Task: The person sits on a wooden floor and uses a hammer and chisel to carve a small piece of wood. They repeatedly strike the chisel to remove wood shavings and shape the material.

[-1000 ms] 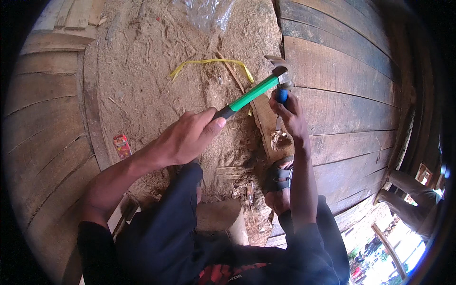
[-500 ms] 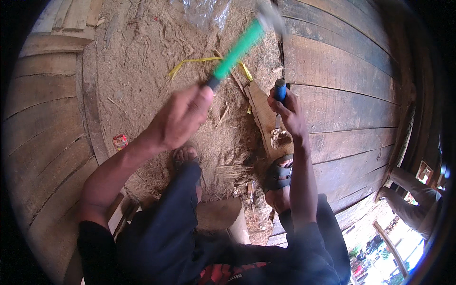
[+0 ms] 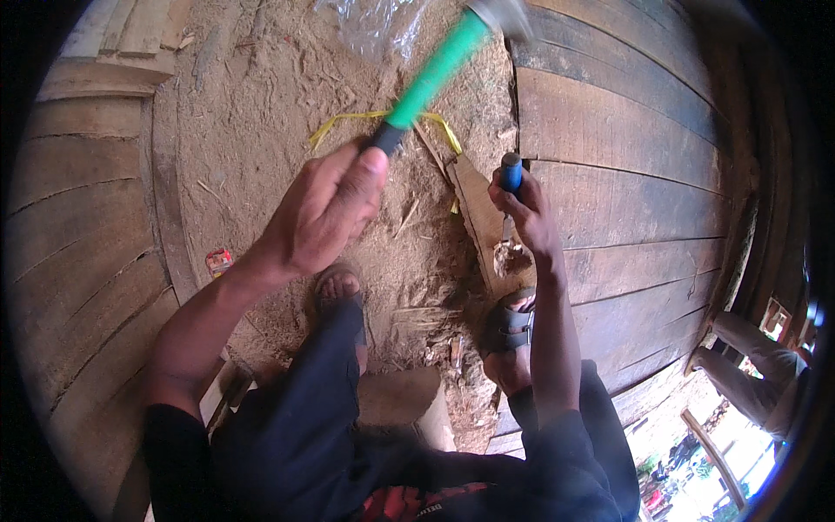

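My left hand [image 3: 329, 209] is closed round the black grip of a hammer [image 3: 439, 74] with a green handle. The hammer's metal head, smeared by motion, is raised toward the top of the view. In my right hand [image 3: 532, 209] a chisel [image 3: 511, 174] stands nearly upright, its blue handle in my fist. The blade points down at a pale, chipped hollow in a wooden board [image 3: 477, 204], which lies on the ground. Wood chips lie around the hollow. My right foot, in a dark sandal [image 3: 515, 326], is at the board's near end.
Sawdust covers the ground [image 3: 261, 130]. Plank stacks stand at left [image 3: 83, 217] and right [image 3: 626, 200]. A yellow strap [image 3: 348, 116], clear plastic [image 3: 374, 26] and a small red packet [image 3: 219, 261] lie about. Another person's legs [image 3: 748, 365] show at far right.
My left hand and the hammer have shifted slightly, with the hammer still raised. The chisel stays over the hollow in the board, in nearly the same place.
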Demonstrator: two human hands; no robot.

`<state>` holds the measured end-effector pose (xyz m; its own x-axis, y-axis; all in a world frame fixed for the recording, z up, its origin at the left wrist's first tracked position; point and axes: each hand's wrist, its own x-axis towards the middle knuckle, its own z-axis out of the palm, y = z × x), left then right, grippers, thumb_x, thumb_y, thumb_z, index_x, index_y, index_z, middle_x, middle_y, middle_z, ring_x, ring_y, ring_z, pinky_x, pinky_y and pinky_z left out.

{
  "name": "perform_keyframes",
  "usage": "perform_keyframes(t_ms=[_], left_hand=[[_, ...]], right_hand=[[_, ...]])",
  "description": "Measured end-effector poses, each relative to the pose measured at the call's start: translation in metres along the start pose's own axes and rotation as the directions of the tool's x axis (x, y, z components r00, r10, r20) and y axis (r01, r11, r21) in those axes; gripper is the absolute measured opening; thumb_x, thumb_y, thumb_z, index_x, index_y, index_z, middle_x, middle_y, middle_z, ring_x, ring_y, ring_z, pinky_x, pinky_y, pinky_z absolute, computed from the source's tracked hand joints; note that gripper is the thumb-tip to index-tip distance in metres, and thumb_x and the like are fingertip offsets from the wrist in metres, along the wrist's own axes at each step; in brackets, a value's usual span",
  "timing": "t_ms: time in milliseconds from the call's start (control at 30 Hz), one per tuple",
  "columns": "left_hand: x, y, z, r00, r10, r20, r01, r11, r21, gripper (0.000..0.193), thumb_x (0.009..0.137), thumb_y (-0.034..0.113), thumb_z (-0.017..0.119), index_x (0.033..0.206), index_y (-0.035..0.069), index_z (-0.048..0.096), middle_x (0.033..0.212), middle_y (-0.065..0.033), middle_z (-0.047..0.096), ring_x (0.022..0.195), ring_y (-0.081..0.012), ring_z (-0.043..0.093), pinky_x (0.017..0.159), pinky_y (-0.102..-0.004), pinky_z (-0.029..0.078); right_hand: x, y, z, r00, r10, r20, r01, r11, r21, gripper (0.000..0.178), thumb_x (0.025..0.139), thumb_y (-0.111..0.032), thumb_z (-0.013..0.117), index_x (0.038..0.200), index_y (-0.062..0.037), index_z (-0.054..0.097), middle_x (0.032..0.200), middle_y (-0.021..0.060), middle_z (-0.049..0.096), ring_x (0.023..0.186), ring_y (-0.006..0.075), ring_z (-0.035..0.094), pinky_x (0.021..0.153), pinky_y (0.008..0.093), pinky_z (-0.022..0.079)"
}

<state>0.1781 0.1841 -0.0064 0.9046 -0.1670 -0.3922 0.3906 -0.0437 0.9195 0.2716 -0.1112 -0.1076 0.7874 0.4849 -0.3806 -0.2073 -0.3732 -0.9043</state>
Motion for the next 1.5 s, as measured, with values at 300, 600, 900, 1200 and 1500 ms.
perform_keyframes(t_ms=[300,600,900,1200,1500], left_hand=[[-0.005,0.004,0.002,0.988,-0.007,-0.156,-0.008,0.995,-0.096,0.045,0.104,0.048,0.042,0.084,0.009,0.052,0.06,0.0046,0.044,0.049,-0.007,0.039,0.042,-0.0297,0.033],[-0.005,-0.002,0.003,0.991,0.012,-0.134,-0.027,0.993,-0.112,0.047,0.103,0.049,0.044,0.089,0.004,0.051,0.061,-0.001,0.049,0.052,-0.0123,0.043,0.049,-0.0332,0.038],[-0.006,-0.005,0.006,0.997,-0.009,0.078,-0.016,0.951,0.309,0.044,0.105,0.043,0.043,0.088,0.002,0.049,0.06,-0.0013,0.042,0.052,-0.0084,0.039,0.047,-0.0308,0.033],[-0.008,-0.011,0.0,0.995,-0.074,0.062,0.056,0.967,0.248,0.045,0.105,0.045,0.041,0.082,0.008,0.05,0.063,0.0028,0.045,0.052,-0.0097,0.041,0.046,-0.0311,0.037],[-0.005,-0.003,0.016,0.988,-0.116,-0.104,0.073,0.934,-0.35,0.042,0.104,0.048,0.041,0.093,0.008,0.046,0.064,0.0056,0.039,0.049,-0.0012,0.036,0.039,-0.0187,0.029]], right_hand=[[0.0,0.001,0.001,1.0,-0.008,0.003,0.008,1.0,0.002,0.018,0.09,-0.019,0.066,0.09,-0.0046,0.055,0.077,-0.0012,0.049,0.073,0.0096,0.044,0.066,0.0271,0.037],[-0.002,0.002,0.003,1.0,0.003,-0.024,-0.001,0.997,0.074,0.016,0.09,-0.017,0.066,0.092,-0.0045,0.057,0.08,-0.0009,0.053,0.074,0.0097,0.047,0.067,0.0266,0.039],[-0.004,0.0,0.006,0.999,0.021,-0.038,-0.019,0.999,0.034,0.018,0.089,-0.02,0.065,0.092,-0.0043,0.056,0.077,-0.0003,0.052,0.071,0.0104,0.046,0.065,0.0279,0.038],[-0.004,0.0,0.006,0.999,0.02,-0.037,-0.019,0.999,0.031,0.018,0.088,-0.017,0.065,0.091,-0.0025,0.056,0.078,0.0013,0.052,0.073,0.0113,0.047,0.068,0.028,0.04],[-0.011,0.008,0.002,0.999,0.025,-0.047,-0.026,1.0,-0.017,0.016,0.086,-0.017,0.065,0.09,-0.0033,0.055,0.077,0.0001,0.051,0.073,0.0106,0.046,0.067,0.0283,0.039]])
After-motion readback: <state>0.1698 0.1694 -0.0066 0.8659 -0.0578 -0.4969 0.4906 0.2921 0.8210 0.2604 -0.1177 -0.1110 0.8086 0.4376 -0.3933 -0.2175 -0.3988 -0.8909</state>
